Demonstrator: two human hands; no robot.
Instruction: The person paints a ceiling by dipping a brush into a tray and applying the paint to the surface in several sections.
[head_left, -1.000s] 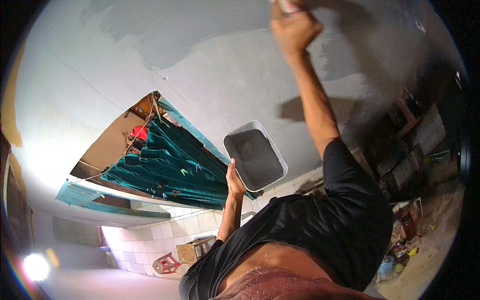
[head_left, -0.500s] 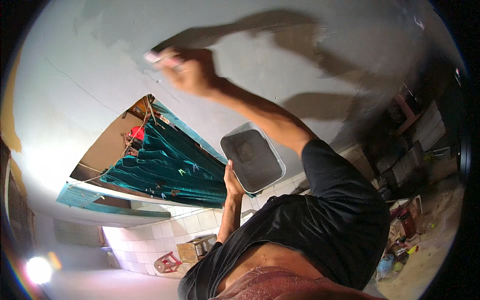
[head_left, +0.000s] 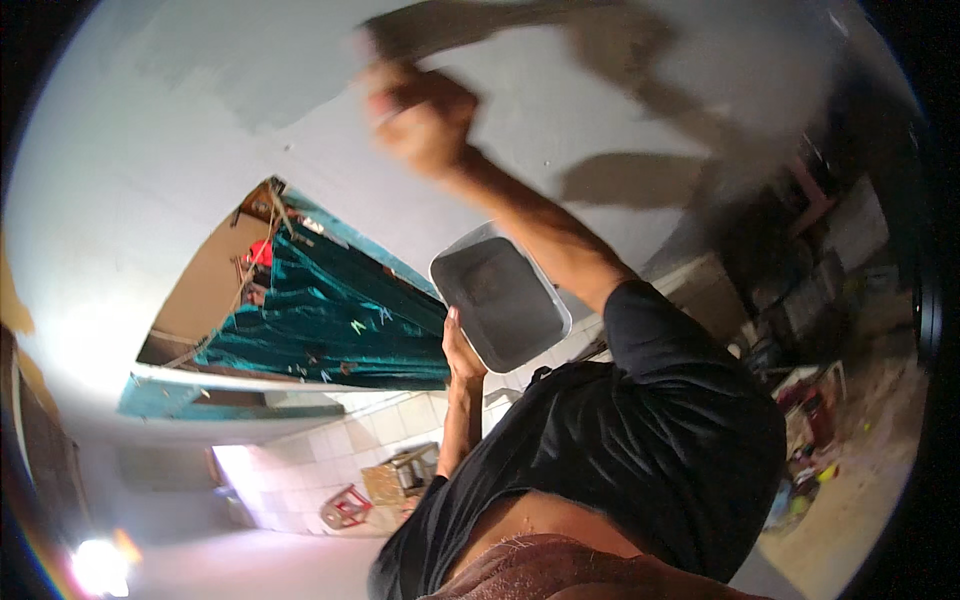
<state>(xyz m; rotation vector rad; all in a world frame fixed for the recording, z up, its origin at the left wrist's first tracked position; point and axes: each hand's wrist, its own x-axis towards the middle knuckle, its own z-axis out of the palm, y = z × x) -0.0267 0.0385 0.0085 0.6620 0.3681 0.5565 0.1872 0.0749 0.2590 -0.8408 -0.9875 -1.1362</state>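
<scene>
My left hand [head_left: 462,360] grips the lower left edge of a pale rectangular tub [head_left: 563,322], thumb along its rim. Dark grey paint [head_left: 505,300] covers the inside of the tub, which is tilted in front of my body. Raised high, my right hand [head_left: 425,115] is closed round what looks like a paintbrush [head_left: 368,45]; motion smears it, so its shape is unclear. It is at the grey wall [head_left: 330,150], where a darker, wet-looking patch [head_left: 280,85] spreads.
Below the patch, a teal-framed opening [head_left: 340,235] holds a dark green curtain [head_left: 340,310] on a cord. A red stool [head_left: 346,508] and a small wooden table [head_left: 385,483] stand by the tiled wall. Clutter [head_left: 805,470] lies on the floor at right.
My right hand has swept up and to the right along the wall with the brush. The tub, still in my left hand, has shifted slightly up and left in view.
</scene>
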